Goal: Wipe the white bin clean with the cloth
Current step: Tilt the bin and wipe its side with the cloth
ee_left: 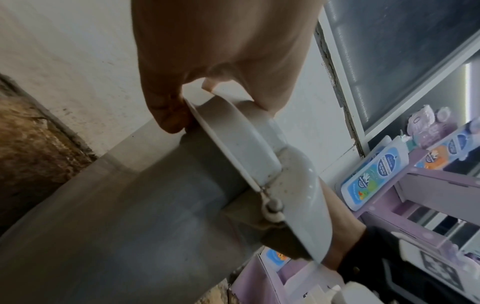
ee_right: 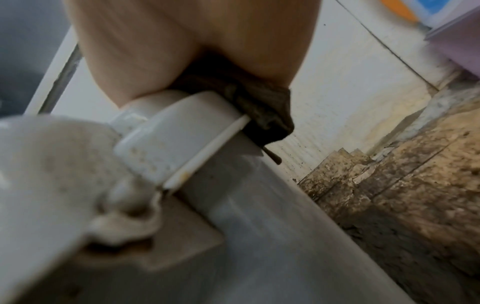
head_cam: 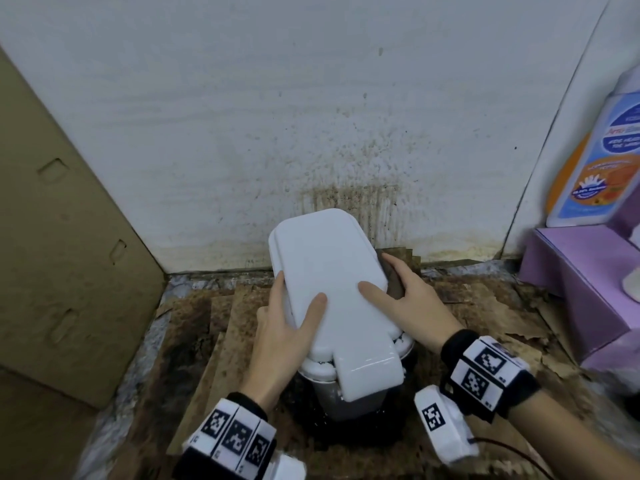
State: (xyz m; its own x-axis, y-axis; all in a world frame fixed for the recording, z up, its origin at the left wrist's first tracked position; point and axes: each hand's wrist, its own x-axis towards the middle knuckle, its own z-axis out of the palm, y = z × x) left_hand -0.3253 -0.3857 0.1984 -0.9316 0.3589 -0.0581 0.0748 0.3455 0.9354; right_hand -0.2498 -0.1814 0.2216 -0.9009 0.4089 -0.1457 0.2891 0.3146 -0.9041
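A stained wall (head_cam: 242, 116) rises behind the white bin (head_cam: 329, 271), which stands on dirty cardboard (head_cam: 214, 327) on the floor, lid closed. The left hand (head_cam: 280, 327) grips the lid's left edge, thumb on top. The right hand (head_cam: 405, 299) pinches a dark cloth (head_cam: 393, 284) against the right rim.

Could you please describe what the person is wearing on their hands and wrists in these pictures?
Both hands are bare, with no gloves or sleeves. The left wrist carries a black band faced with white square tiles printed with black-and-white fiducial markers. The right wrist wears the same kind of black band with marker tiles, plus a white block-shaped unit bearing another marker, from which a thin dark cable trails.
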